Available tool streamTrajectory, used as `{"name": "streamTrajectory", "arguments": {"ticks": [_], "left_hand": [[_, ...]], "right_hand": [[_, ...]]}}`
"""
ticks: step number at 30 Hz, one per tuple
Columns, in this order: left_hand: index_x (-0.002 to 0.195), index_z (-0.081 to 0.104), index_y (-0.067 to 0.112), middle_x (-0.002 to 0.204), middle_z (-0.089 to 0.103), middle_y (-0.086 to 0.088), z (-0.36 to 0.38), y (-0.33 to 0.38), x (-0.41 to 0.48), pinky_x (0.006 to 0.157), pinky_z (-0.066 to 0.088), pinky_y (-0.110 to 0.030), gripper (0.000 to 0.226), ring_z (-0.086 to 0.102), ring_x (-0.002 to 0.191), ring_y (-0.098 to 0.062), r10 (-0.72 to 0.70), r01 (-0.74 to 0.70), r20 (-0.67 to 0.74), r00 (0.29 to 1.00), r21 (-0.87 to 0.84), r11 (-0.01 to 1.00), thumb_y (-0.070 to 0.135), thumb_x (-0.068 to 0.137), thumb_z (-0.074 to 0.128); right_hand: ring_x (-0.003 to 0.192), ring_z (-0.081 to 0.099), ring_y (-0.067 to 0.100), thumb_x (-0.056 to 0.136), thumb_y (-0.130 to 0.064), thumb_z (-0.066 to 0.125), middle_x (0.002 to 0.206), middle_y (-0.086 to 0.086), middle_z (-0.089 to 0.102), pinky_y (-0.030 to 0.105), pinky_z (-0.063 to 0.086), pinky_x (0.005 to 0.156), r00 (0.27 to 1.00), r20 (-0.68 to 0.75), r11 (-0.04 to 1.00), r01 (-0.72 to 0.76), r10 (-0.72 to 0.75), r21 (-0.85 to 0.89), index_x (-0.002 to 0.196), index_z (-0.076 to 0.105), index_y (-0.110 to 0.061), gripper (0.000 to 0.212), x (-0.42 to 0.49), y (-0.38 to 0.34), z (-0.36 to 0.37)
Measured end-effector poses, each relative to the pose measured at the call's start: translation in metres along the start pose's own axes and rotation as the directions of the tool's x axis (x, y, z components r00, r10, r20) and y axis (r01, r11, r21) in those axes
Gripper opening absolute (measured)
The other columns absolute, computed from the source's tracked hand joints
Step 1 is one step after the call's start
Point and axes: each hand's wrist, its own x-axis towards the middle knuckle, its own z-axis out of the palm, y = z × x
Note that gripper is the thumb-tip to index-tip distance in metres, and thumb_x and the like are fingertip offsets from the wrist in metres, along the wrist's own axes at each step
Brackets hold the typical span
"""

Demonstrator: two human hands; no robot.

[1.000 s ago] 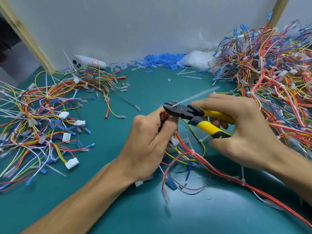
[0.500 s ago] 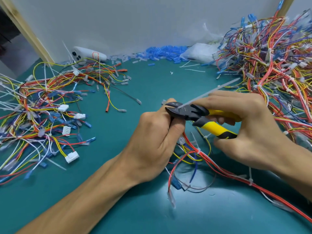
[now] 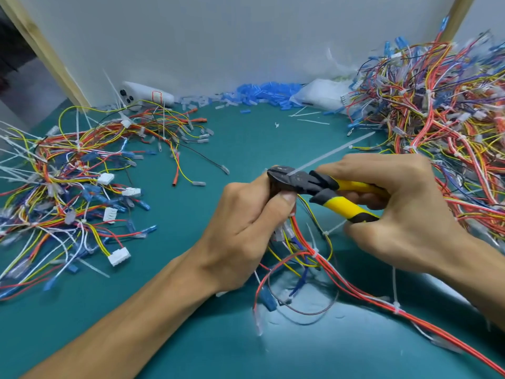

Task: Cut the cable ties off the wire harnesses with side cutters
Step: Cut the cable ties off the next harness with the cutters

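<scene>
Side cutters (image 3: 314,184) with yellow handles were gripped in the right hand (image 3: 404,212), their dark head laid against a white cable tie (image 3: 330,153) just above the left hand (image 3: 243,239), which clutched the red-and-yellow wire harness (image 3: 304,235) that trailed toward the near right over the green mat (image 3: 246,149).

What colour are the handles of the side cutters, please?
The handles are yellow and black; head view.
</scene>
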Motion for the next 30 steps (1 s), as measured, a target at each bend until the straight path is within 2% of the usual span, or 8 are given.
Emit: {"name": "streamTrajectory", "arguments": {"ticks": [3,7,9,13,19,22,26,30], "left_hand": [[0.084,0.054,0.030,0.060,0.044,0.012,-0.002,-0.001,0.000,0.056,0.032,-0.019,0.024,0.042,0.054,-0.009,0.009,-0.008,0.034,0.999,-0.017,1.000,0.029,0.105,0.043],[0.081,0.053,0.007,0.059,0.041,-0.005,-0.004,-0.007,-0.003,0.053,0.029,-0.028,0.038,0.038,0.053,-0.026,-0.005,0.008,0.040,0.999,-0.081,0.997,0.033,0.107,0.042],[0.084,0.055,0.016,0.060,0.042,-0.007,-0.003,-0.006,-0.002,0.051,0.028,-0.023,0.031,0.037,0.051,-0.024,0.009,-0.008,0.034,0.999,-0.043,0.999,0.032,0.108,0.044],[0.090,0.052,0.038,0.061,0.044,0.011,-0.003,-0.005,0.002,0.052,0.028,-0.013,0.024,0.039,0.050,-0.006,0.067,-0.068,0.010,0.998,0.068,0.995,0.027,0.110,0.043],[0.095,0.057,0.019,0.062,0.041,0.007,0.000,-0.005,0.000,0.052,0.028,-0.016,0.025,0.038,0.050,-0.012,0.058,-0.057,-0.011,0.998,0.067,0.996,0.026,0.113,0.040],[0.095,0.053,0.023,0.065,0.043,0.005,0.000,-0.003,0.001,0.051,0.033,-0.023,0.022,0.042,0.052,-0.017,0.088,-0.085,-0.023,0.996,0.099,0.991,0.027,0.111,0.040],[0.098,0.052,0.016,0.067,0.050,-0.003,0.003,-0.004,0.003,0.051,0.043,-0.042,0.022,0.051,0.054,-0.027,0.096,-0.092,-0.021,0.995,0.142,0.986,0.028,0.112,0.039],[0.097,0.053,0.008,0.064,0.049,-0.001,0.006,-0.004,0.002,0.051,0.042,-0.044,0.021,0.050,0.054,-0.028,0.094,-0.087,-0.028,0.995,0.184,0.979,0.020,0.109,0.042]], "right_hand": [[0.063,0.046,0.016,0.064,0.008,0.068,0.071,-0.001,0.051,0.007,0.035,0.055,1.000,-0.004,0.998,0.018,-0.018,-0.061,0.099,0.079,-0.017,0.045,0.000,0.002,-0.002],[0.065,0.047,0.029,0.060,0.001,0.063,0.073,0.010,0.053,0.032,0.040,0.050,0.996,-0.030,0.980,0.076,-0.083,-0.183,0.103,0.080,-0.018,0.050,0.002,0.004,-0.007],[0.064,0.047,0.031,0.057,0.000,0.062,0.075,0.011,0.056,0.037,0.039,0.051,0.993,-0.048,0.970,0.092,-0.105,-0.227,0.104,0.080,-0.016,0.052,0.002,0.006,-0.009],[0.064,0.045,0.020,0.061,-0.007,0.063,0.076,0.002,0.052,0.032,0.033,0.054,0.985,-0.076,0.950,0.126,-0.153,-0.284,0.105,0.079,-0.014,0.047,0.002,0.007,-0.012],[0.072,0.047,0.022,0.071,-0.023,0.055,0.086,-0.002,0.053,0.032,0.037,0.062,0.994,0.039,0.966,0.113,-0.107,-0.232,0.113,0.073,-0.015,0.047,0.004,0.005,-0.014],[0.078,0.051,0.021,0.064,-0.017,0.056,0.090,-0.001,0.058,0.027,0.037,0.067,0.993,0.095,0.975,0.090,-0.072,-0.204,0.115,0.071,-0.015,0.053,0.005,0.005,-0.013],[0.078,0.050,0.019,0.055,-0.005,0.058,0.088,-0.005,0.055,0.028,0.038,0.065,0.990,0.120,0.983,0.088,-0.069,-0.161,0.116,0.073,-0.020,0.065,0.005,0.004,-0.010],[0.073,0.047,0.014,0.060,-0.007,0.055,0.084,-0.003,0.058,0.019,0.036,0.063,0.992,0.102,0.990,0.090,-0.079,-0.110,0.108,0.075,-0.016,0.053,0.004,0.001,-0.007]]}}
